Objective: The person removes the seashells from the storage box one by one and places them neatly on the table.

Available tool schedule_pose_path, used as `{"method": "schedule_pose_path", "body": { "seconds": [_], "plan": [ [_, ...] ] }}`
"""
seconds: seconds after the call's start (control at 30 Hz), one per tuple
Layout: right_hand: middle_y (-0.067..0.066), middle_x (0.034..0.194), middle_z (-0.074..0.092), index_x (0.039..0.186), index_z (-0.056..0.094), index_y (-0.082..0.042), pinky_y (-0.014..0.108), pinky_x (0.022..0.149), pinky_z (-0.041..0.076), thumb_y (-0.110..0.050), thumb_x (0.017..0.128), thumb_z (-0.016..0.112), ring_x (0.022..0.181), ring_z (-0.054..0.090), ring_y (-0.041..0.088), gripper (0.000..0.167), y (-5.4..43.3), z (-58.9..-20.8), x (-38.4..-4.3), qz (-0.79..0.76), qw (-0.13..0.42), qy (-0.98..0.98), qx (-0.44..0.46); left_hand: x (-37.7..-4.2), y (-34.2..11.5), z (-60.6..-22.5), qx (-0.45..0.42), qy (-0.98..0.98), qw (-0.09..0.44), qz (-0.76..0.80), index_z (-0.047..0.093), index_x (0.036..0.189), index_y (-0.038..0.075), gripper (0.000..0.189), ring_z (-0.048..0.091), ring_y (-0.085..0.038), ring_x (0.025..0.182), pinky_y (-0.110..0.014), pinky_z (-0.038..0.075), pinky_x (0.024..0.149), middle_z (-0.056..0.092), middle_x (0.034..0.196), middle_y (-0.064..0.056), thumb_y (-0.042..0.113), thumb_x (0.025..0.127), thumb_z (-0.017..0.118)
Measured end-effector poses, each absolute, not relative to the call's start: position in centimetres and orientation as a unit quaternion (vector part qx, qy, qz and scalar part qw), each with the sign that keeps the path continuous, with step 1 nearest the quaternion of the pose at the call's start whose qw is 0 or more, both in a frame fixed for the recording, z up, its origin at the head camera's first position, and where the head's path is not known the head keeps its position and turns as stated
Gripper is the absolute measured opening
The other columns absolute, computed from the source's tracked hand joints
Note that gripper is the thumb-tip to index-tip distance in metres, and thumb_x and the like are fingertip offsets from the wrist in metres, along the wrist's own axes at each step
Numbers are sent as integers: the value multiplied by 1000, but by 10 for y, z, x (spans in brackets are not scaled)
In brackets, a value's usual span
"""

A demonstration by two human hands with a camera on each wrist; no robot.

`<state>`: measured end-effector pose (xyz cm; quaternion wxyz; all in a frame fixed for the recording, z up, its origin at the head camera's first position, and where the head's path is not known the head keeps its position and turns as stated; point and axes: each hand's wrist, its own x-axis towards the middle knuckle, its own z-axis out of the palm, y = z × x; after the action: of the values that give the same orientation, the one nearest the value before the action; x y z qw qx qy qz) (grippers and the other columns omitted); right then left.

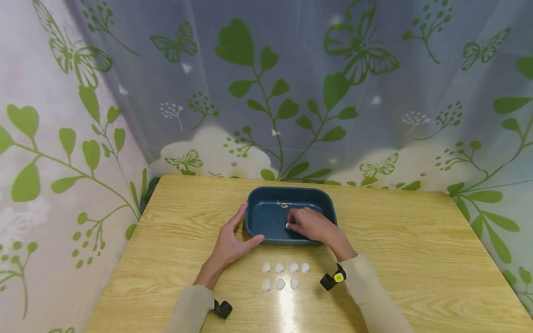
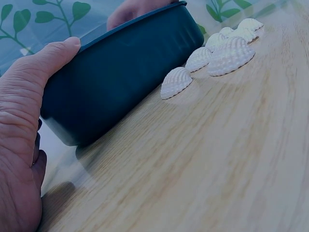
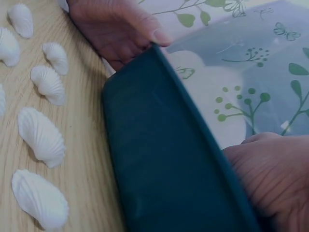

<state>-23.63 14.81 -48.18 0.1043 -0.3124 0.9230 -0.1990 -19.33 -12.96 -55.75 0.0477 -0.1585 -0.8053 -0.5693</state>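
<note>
A dark blue plastic basin [image 1: 262,241] stands on the wooden table. My left hand [image 1: 231,240] holds its left end, the thumb at the front rim and the fingers along the side. Inside, my right hand [image 1: 314,225] pinches a small white seashell [image 1: 287,225] that mostly hides behind the fingertips. A small whitish and brown piece [image 1: 284,206] lies on the basin floor near the back wall. In front of the basin, ribbed white seashells [image 1: 279,268] lie in two rows, several in the back one and three in the front one [image 1: 281,284].
The wooden table [image 1: 395,240] extends to both sides of the basin. A curtain [image 1: 291,92] printed with green leaves and butterflies hangs behind the table and along its sides. Black wrist cameras [image 1: 223,309] sit on both of my wrists.
</note>
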Motion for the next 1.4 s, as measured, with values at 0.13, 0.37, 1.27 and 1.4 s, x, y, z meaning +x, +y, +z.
{"method": "schedule_pose_path", "body": {
  "seconds": [0.13,0.37,1.27,1.4],
  "plan": [
    [-8,71,58,109,70,-9,25,57,44,-20,104,69,57,49,4,13,152,-474,-230,-199,93,924,-312,-193,-130,-557,-157,-807,47,-568,31,166,24,100,31,-23,155,-51,30,124,34,168,3,39,85,88],
    [-9,63,51,110,70,-9,25,51,40,-22,104,68,51,44,6,14,160,-457,-214,-213,85,928,-293,-193,-130,-559,-163,-806,47,-567,30,166,24,100,30,-22,155,-51,30,124,32,168,4,38,85,88],
    [-12,73,58,107,67,-13,21,54,39,-14,101,70,58,40,-2,7,202,-452,-137,-224,44,928,-294,-193,-130,-557,-162,-806,41,-568,29,166,26,101,29,-22,156,-51,30,124,30,169,5,38,86,88],
    [-16,69,50,107,67,-13,21,54,38,-13,101,71,58,38,-2,7,204,-457,-132,-211,48,932,-291,-193,-130,-557,-159,-808,39,-566,29,167,27,101,28,-21,156,-51,30,125,30,169,6,38,86,88]
  ]
}}
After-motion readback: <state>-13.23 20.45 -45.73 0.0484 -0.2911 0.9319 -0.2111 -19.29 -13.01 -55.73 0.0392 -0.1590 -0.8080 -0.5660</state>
